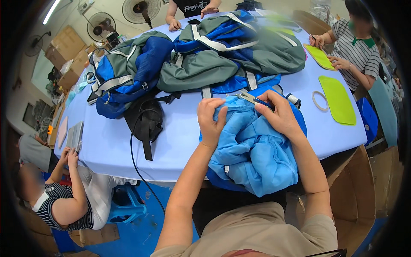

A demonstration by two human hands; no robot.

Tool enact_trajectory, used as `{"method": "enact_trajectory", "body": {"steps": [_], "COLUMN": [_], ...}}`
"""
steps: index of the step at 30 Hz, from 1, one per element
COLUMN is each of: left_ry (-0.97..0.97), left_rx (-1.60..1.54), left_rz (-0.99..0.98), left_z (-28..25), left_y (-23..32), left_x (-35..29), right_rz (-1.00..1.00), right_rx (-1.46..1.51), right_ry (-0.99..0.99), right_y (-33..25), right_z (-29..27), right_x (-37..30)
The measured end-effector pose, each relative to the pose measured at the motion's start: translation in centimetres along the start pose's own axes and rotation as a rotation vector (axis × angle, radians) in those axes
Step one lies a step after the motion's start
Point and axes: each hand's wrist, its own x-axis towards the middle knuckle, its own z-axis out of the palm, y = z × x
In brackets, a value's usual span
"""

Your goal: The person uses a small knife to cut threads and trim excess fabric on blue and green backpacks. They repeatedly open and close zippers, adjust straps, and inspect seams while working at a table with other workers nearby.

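Note:
A backpack lies at the table's near edge with its light blue lining bunched outward; darker blue fabric shows at its sides. My left hand pinches the lining along its far edge, fingers closed on the cloth. My right hand grips a small pair of scissors, whose metal blades point left toward the cloth edge by my left fingers. Whether the blades touch a thread is too small to tell. A small white label shows on the lining.
Green-and-blue backpacks are heaped beyond my hands. A black pouch with a cord sits left. Yellow-green panels and a tape roll lie right. Co-workers sit around the table. An open cardboard box stands lower right.

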Motion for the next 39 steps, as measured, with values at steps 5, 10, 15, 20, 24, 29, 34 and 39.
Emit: {"method": "enact_trajectory", "body": {"steps": [5,10,15,20,24,29,34,39], "left_ry": [-0.116,-0.408,-0.475,-0.315,-0.392,-0.522,-0.651,-0.669], "left_rx": [-0.051,-0.328,0.266,0.232,0.294,0.407,0.501,0.421], "left_rz": [-0.309,-0.777,-0.291,0.166,0.297,0.456,0.610,0.515], "left_z": [-0.4,-0.8,0.1,-0.6,-1.0,-0.6,0.3,0.7], "left_y": [-0.1,-1.5,0.6,1.1,1.4,2.5,3.2,2.7], "left_x": [0.2,2.5,4.3,4.7,5.0,6.4,7.4,7.3], "right_rz": [-0.045,-0.055,-0.053,-0.034,-0.053,-0.054,-0.052,-0.092], "right_rx": [0.085,0.096,0.161,0.225,0.250,0.267,0.327,0.318], "right_ry": [0.085,0.145,0.212,0.239,0.243,0.242,0.239,0.241], "right_y": [0.9,1.7,2.8,3.6,3.5,3.8,3.5,3.8], "right_z": [0.2,0.9,1.1,1.2,1.2,1.1,1.0,1.0], "right_x": [-0.5,-0.8,-0.9,-0.9,-1.0,-1.1,-1.2,-1.2]}}
